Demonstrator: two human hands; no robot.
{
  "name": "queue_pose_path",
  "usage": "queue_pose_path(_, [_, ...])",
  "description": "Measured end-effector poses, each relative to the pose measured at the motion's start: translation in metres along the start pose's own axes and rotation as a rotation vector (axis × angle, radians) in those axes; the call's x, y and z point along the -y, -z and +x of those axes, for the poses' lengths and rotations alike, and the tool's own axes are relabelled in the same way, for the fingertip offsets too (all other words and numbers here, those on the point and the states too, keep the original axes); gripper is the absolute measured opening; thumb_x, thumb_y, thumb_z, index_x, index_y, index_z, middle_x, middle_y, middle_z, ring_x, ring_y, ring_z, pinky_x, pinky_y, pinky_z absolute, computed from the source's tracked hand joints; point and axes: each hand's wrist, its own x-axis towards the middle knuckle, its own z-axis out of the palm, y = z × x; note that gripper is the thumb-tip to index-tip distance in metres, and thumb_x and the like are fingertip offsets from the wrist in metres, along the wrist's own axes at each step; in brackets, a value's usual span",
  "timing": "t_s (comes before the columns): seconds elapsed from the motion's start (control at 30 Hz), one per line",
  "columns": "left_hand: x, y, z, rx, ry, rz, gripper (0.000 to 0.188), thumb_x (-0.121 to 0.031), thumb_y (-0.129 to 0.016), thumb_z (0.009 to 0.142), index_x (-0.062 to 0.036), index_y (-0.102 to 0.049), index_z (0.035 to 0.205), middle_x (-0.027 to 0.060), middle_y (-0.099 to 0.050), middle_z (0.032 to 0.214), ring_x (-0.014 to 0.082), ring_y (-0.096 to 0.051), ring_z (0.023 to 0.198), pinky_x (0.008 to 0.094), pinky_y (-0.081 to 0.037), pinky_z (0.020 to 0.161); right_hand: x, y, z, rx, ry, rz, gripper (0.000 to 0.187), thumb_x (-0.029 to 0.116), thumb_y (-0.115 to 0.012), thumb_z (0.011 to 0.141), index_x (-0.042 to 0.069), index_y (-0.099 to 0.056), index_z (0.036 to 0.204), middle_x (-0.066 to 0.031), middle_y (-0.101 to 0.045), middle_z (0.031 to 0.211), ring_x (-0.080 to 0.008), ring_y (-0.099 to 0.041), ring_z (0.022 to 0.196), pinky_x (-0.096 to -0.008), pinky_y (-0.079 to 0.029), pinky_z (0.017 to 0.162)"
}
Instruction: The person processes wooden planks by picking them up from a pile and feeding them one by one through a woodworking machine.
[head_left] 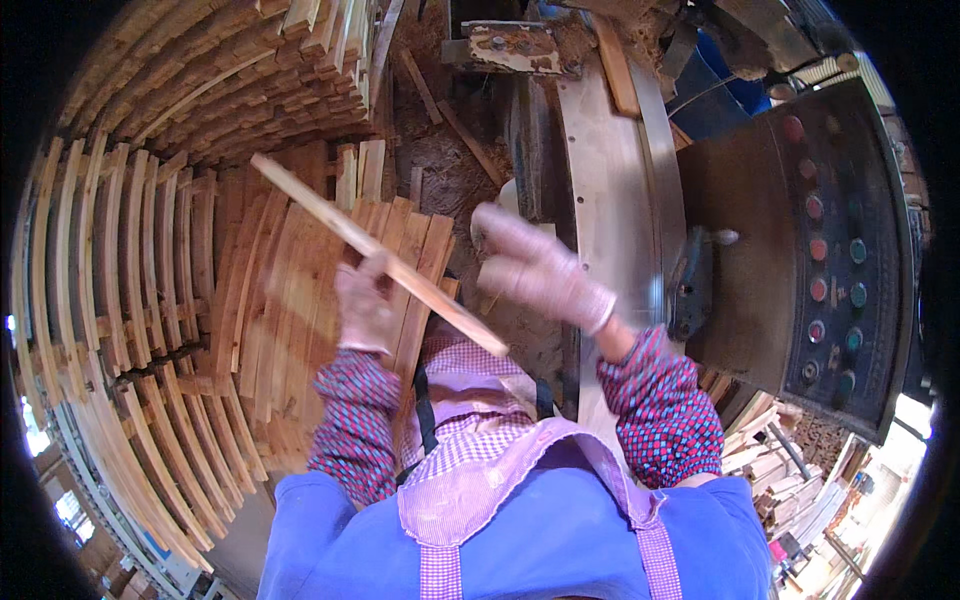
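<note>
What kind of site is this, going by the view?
Probably a woodworking shop or small timber mill: stacked pale-brown wooden strips at left, a long flat grey metal machine bed right of centre, and a dark control panel with round red and green buttons at far right.

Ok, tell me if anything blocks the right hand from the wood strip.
Nothing visible does: the right hand is apart from the strip, with no object seen between them; the left hand holds it.
</note>
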Motion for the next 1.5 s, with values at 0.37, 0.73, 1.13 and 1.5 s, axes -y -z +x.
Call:
queue_pose_path(0.37, [0.056,-0.049,-0.099,0.108,0.018,1.951,0.097,-0.040,-0.075,0.076,-0.0041,-0.025,0.151,0.0223,-0.029,0.153,0.0412,-0.022,0.144,0.0515,-0.014,0.119,0.027,-0.059,-0.252,-0.615,-0.382,-0.558,0.062,0.010,-0.065,0.085,-0.004,-0.043,0.141,-0.0294,-0.046,0.141,-0.0418,-0.044,0.133,-0.0440,-0.035,0.112])
queue_pose_path(0.73, [0.088,0.012,-0.084,0.141,-0.104,1.936,0.087,-0.018,-0.064,0.074,-0.0026,-0.025,0.151,0.0213,-0.030,0.153,0.0404,-0.026,0.143,0.0489,-0.015,0.120,-0.087,0.111,-0.029,-0.593,-0.311,-1.498,0.051,0.020,-0.051,0.093,0.004,-0.042,0.141,-0.0191,-0.044,0.145,-0.0375,-0.041,0.134,-0.0486,-0.034,0.111])
queue_pose_path(1.13, [-0.110,0.000,-0.076,0.242,-0.100,0.294,0.070,-0.009,-0.070,0.074,-0.0043,-0.043,0.138,0.0114,-0.063,0.114,0.0226,-0.064,0.102,0.0358,-0.053,0.091,-0.026,0.049,0.037,-0.223,0.587,-0.754,0.032,0.010,-0.057,0.094,0.004,-0.061,0.124,-0.0166,-0.060,0.128,-0.0304,-0.059,0.118,-0.0375,-0.045,0.105])
queue_pose_path(1.5, [-0.052,-0.193,-0.077,0.482,-0.027,-0.169,0.053,-0.006,-0.070,0.086,-0.0084,-0.045,0.133,0.0045,-0.060,0.111,0.0162,-0.061,0.099,0.0305,-0.055,0.085,0.040,-0.055,-0.159,-0.500,-0.240,0.044,0.088,0.014,-0.071,0.083,-0.003,-0.019,0.152,-0.0186,-0.029,0.156,-0.0234,-0.032,0.142,-0.0338,-0.026,0.116])
